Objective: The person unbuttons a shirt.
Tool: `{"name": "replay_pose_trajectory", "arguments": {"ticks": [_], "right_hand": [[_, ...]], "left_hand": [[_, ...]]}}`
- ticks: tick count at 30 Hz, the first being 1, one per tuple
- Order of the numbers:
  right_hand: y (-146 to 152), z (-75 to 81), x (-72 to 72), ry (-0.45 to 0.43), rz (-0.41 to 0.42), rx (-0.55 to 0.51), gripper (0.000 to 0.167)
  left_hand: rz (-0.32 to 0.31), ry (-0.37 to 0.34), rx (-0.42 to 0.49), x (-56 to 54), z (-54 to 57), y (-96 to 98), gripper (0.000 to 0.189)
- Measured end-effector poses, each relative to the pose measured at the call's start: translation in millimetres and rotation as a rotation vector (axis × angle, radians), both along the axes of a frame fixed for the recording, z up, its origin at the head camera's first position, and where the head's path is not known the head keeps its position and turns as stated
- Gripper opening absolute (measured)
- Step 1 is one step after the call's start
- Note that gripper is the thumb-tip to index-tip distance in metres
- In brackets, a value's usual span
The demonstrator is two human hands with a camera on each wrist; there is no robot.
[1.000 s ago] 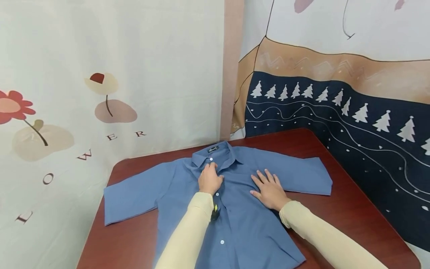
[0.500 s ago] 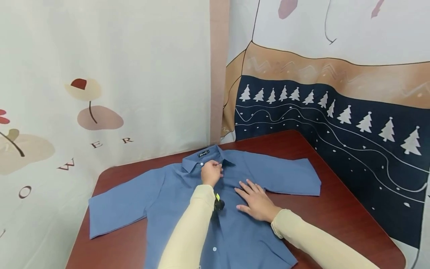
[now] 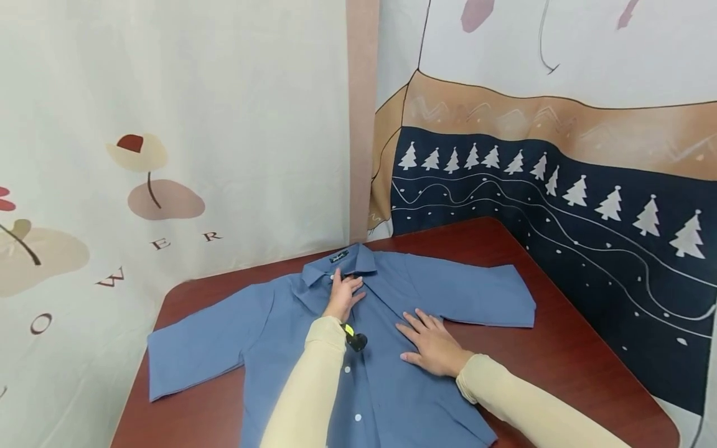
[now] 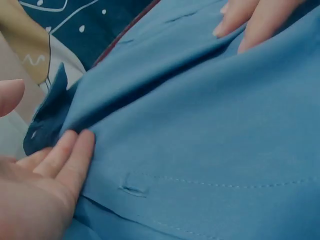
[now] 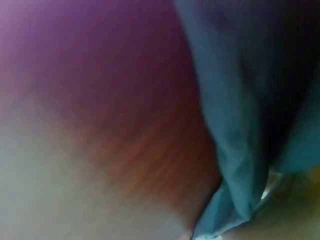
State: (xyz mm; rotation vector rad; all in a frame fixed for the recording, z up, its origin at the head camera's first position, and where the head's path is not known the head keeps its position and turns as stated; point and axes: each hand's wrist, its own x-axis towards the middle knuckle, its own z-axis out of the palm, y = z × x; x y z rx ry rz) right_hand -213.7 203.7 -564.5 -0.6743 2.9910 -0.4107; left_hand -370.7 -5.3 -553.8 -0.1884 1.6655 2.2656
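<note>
A blue short-sleeved shirt (image 3: 302, 336) lies front side up on a dark red table, its collar (image 3: 365, 260) toward the back. My left hand (image 3: 343, 298) is just below the collar, fingers extended against the button placket. In the left wrist view, the left fingertips (image 4: 82, 142) touch the blue cloth near a buttonhole (image 4: 134, 191), with the thumb held apart. Flat on the shirt's chest rests my right hand (image 3: 437, 348), its fingers spread. The right wrist view is blurred and shows a hanging fold of the shirt (image 5: 230, 130).
The dark red table (image 3: 560, 354) extends past the shirt on both sides. Behind stand a pale printed curtain (image 3: 252, 124) and a dark blue hanging (image 3: 476, 180) with white trees. A small black camera (image 3: 356, 340) is on the left wrist.
My left hand has moved from the right collar flap slightly left, its fingers now loosened. That flap lies flatter. The right hand stays on the chest; the view has swung right.
</note>
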Motion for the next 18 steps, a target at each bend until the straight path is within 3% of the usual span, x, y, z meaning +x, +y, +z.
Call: {"name": "replay_pose_trajectory", "arguments": {"ticks": [3,6,9,13,15,18], "right_hand": [[-3,1.9,-1.0,0.032,0.006,-0.012,0.062],[-10,6.6,-2.8,0.067,0.015,-0.042,0.061],[-24,12.7,-1.4,0.074,0.064,-0.061,0.061],[-49,18.4,8.0,0.038,0.236,-0.059,0.061],[-61,18.0,14.3,0.009,0.351,-0.048,0.062],[-76,13.1,22.0,-0.031,0.520,-0.034,0.063]], "left_hand": [[0.006,0.081,-0.142,3.2,3.0,-4.3,0.072],[0.015,0.204,-0.353,7.2,10.2,-9.7,0.052],[0.082,0.359,-0.557,9.4,16.2,-20.5,0.033],[0.129,0.540,-0.858,7.5,18.9,-47.3,0.014],[0.095,0.611,-1.003,7.4,18.3,-62.2,0.009],[-0.019,0.690,-1.155,9.5,16.5,-79.7,0.011]]}}
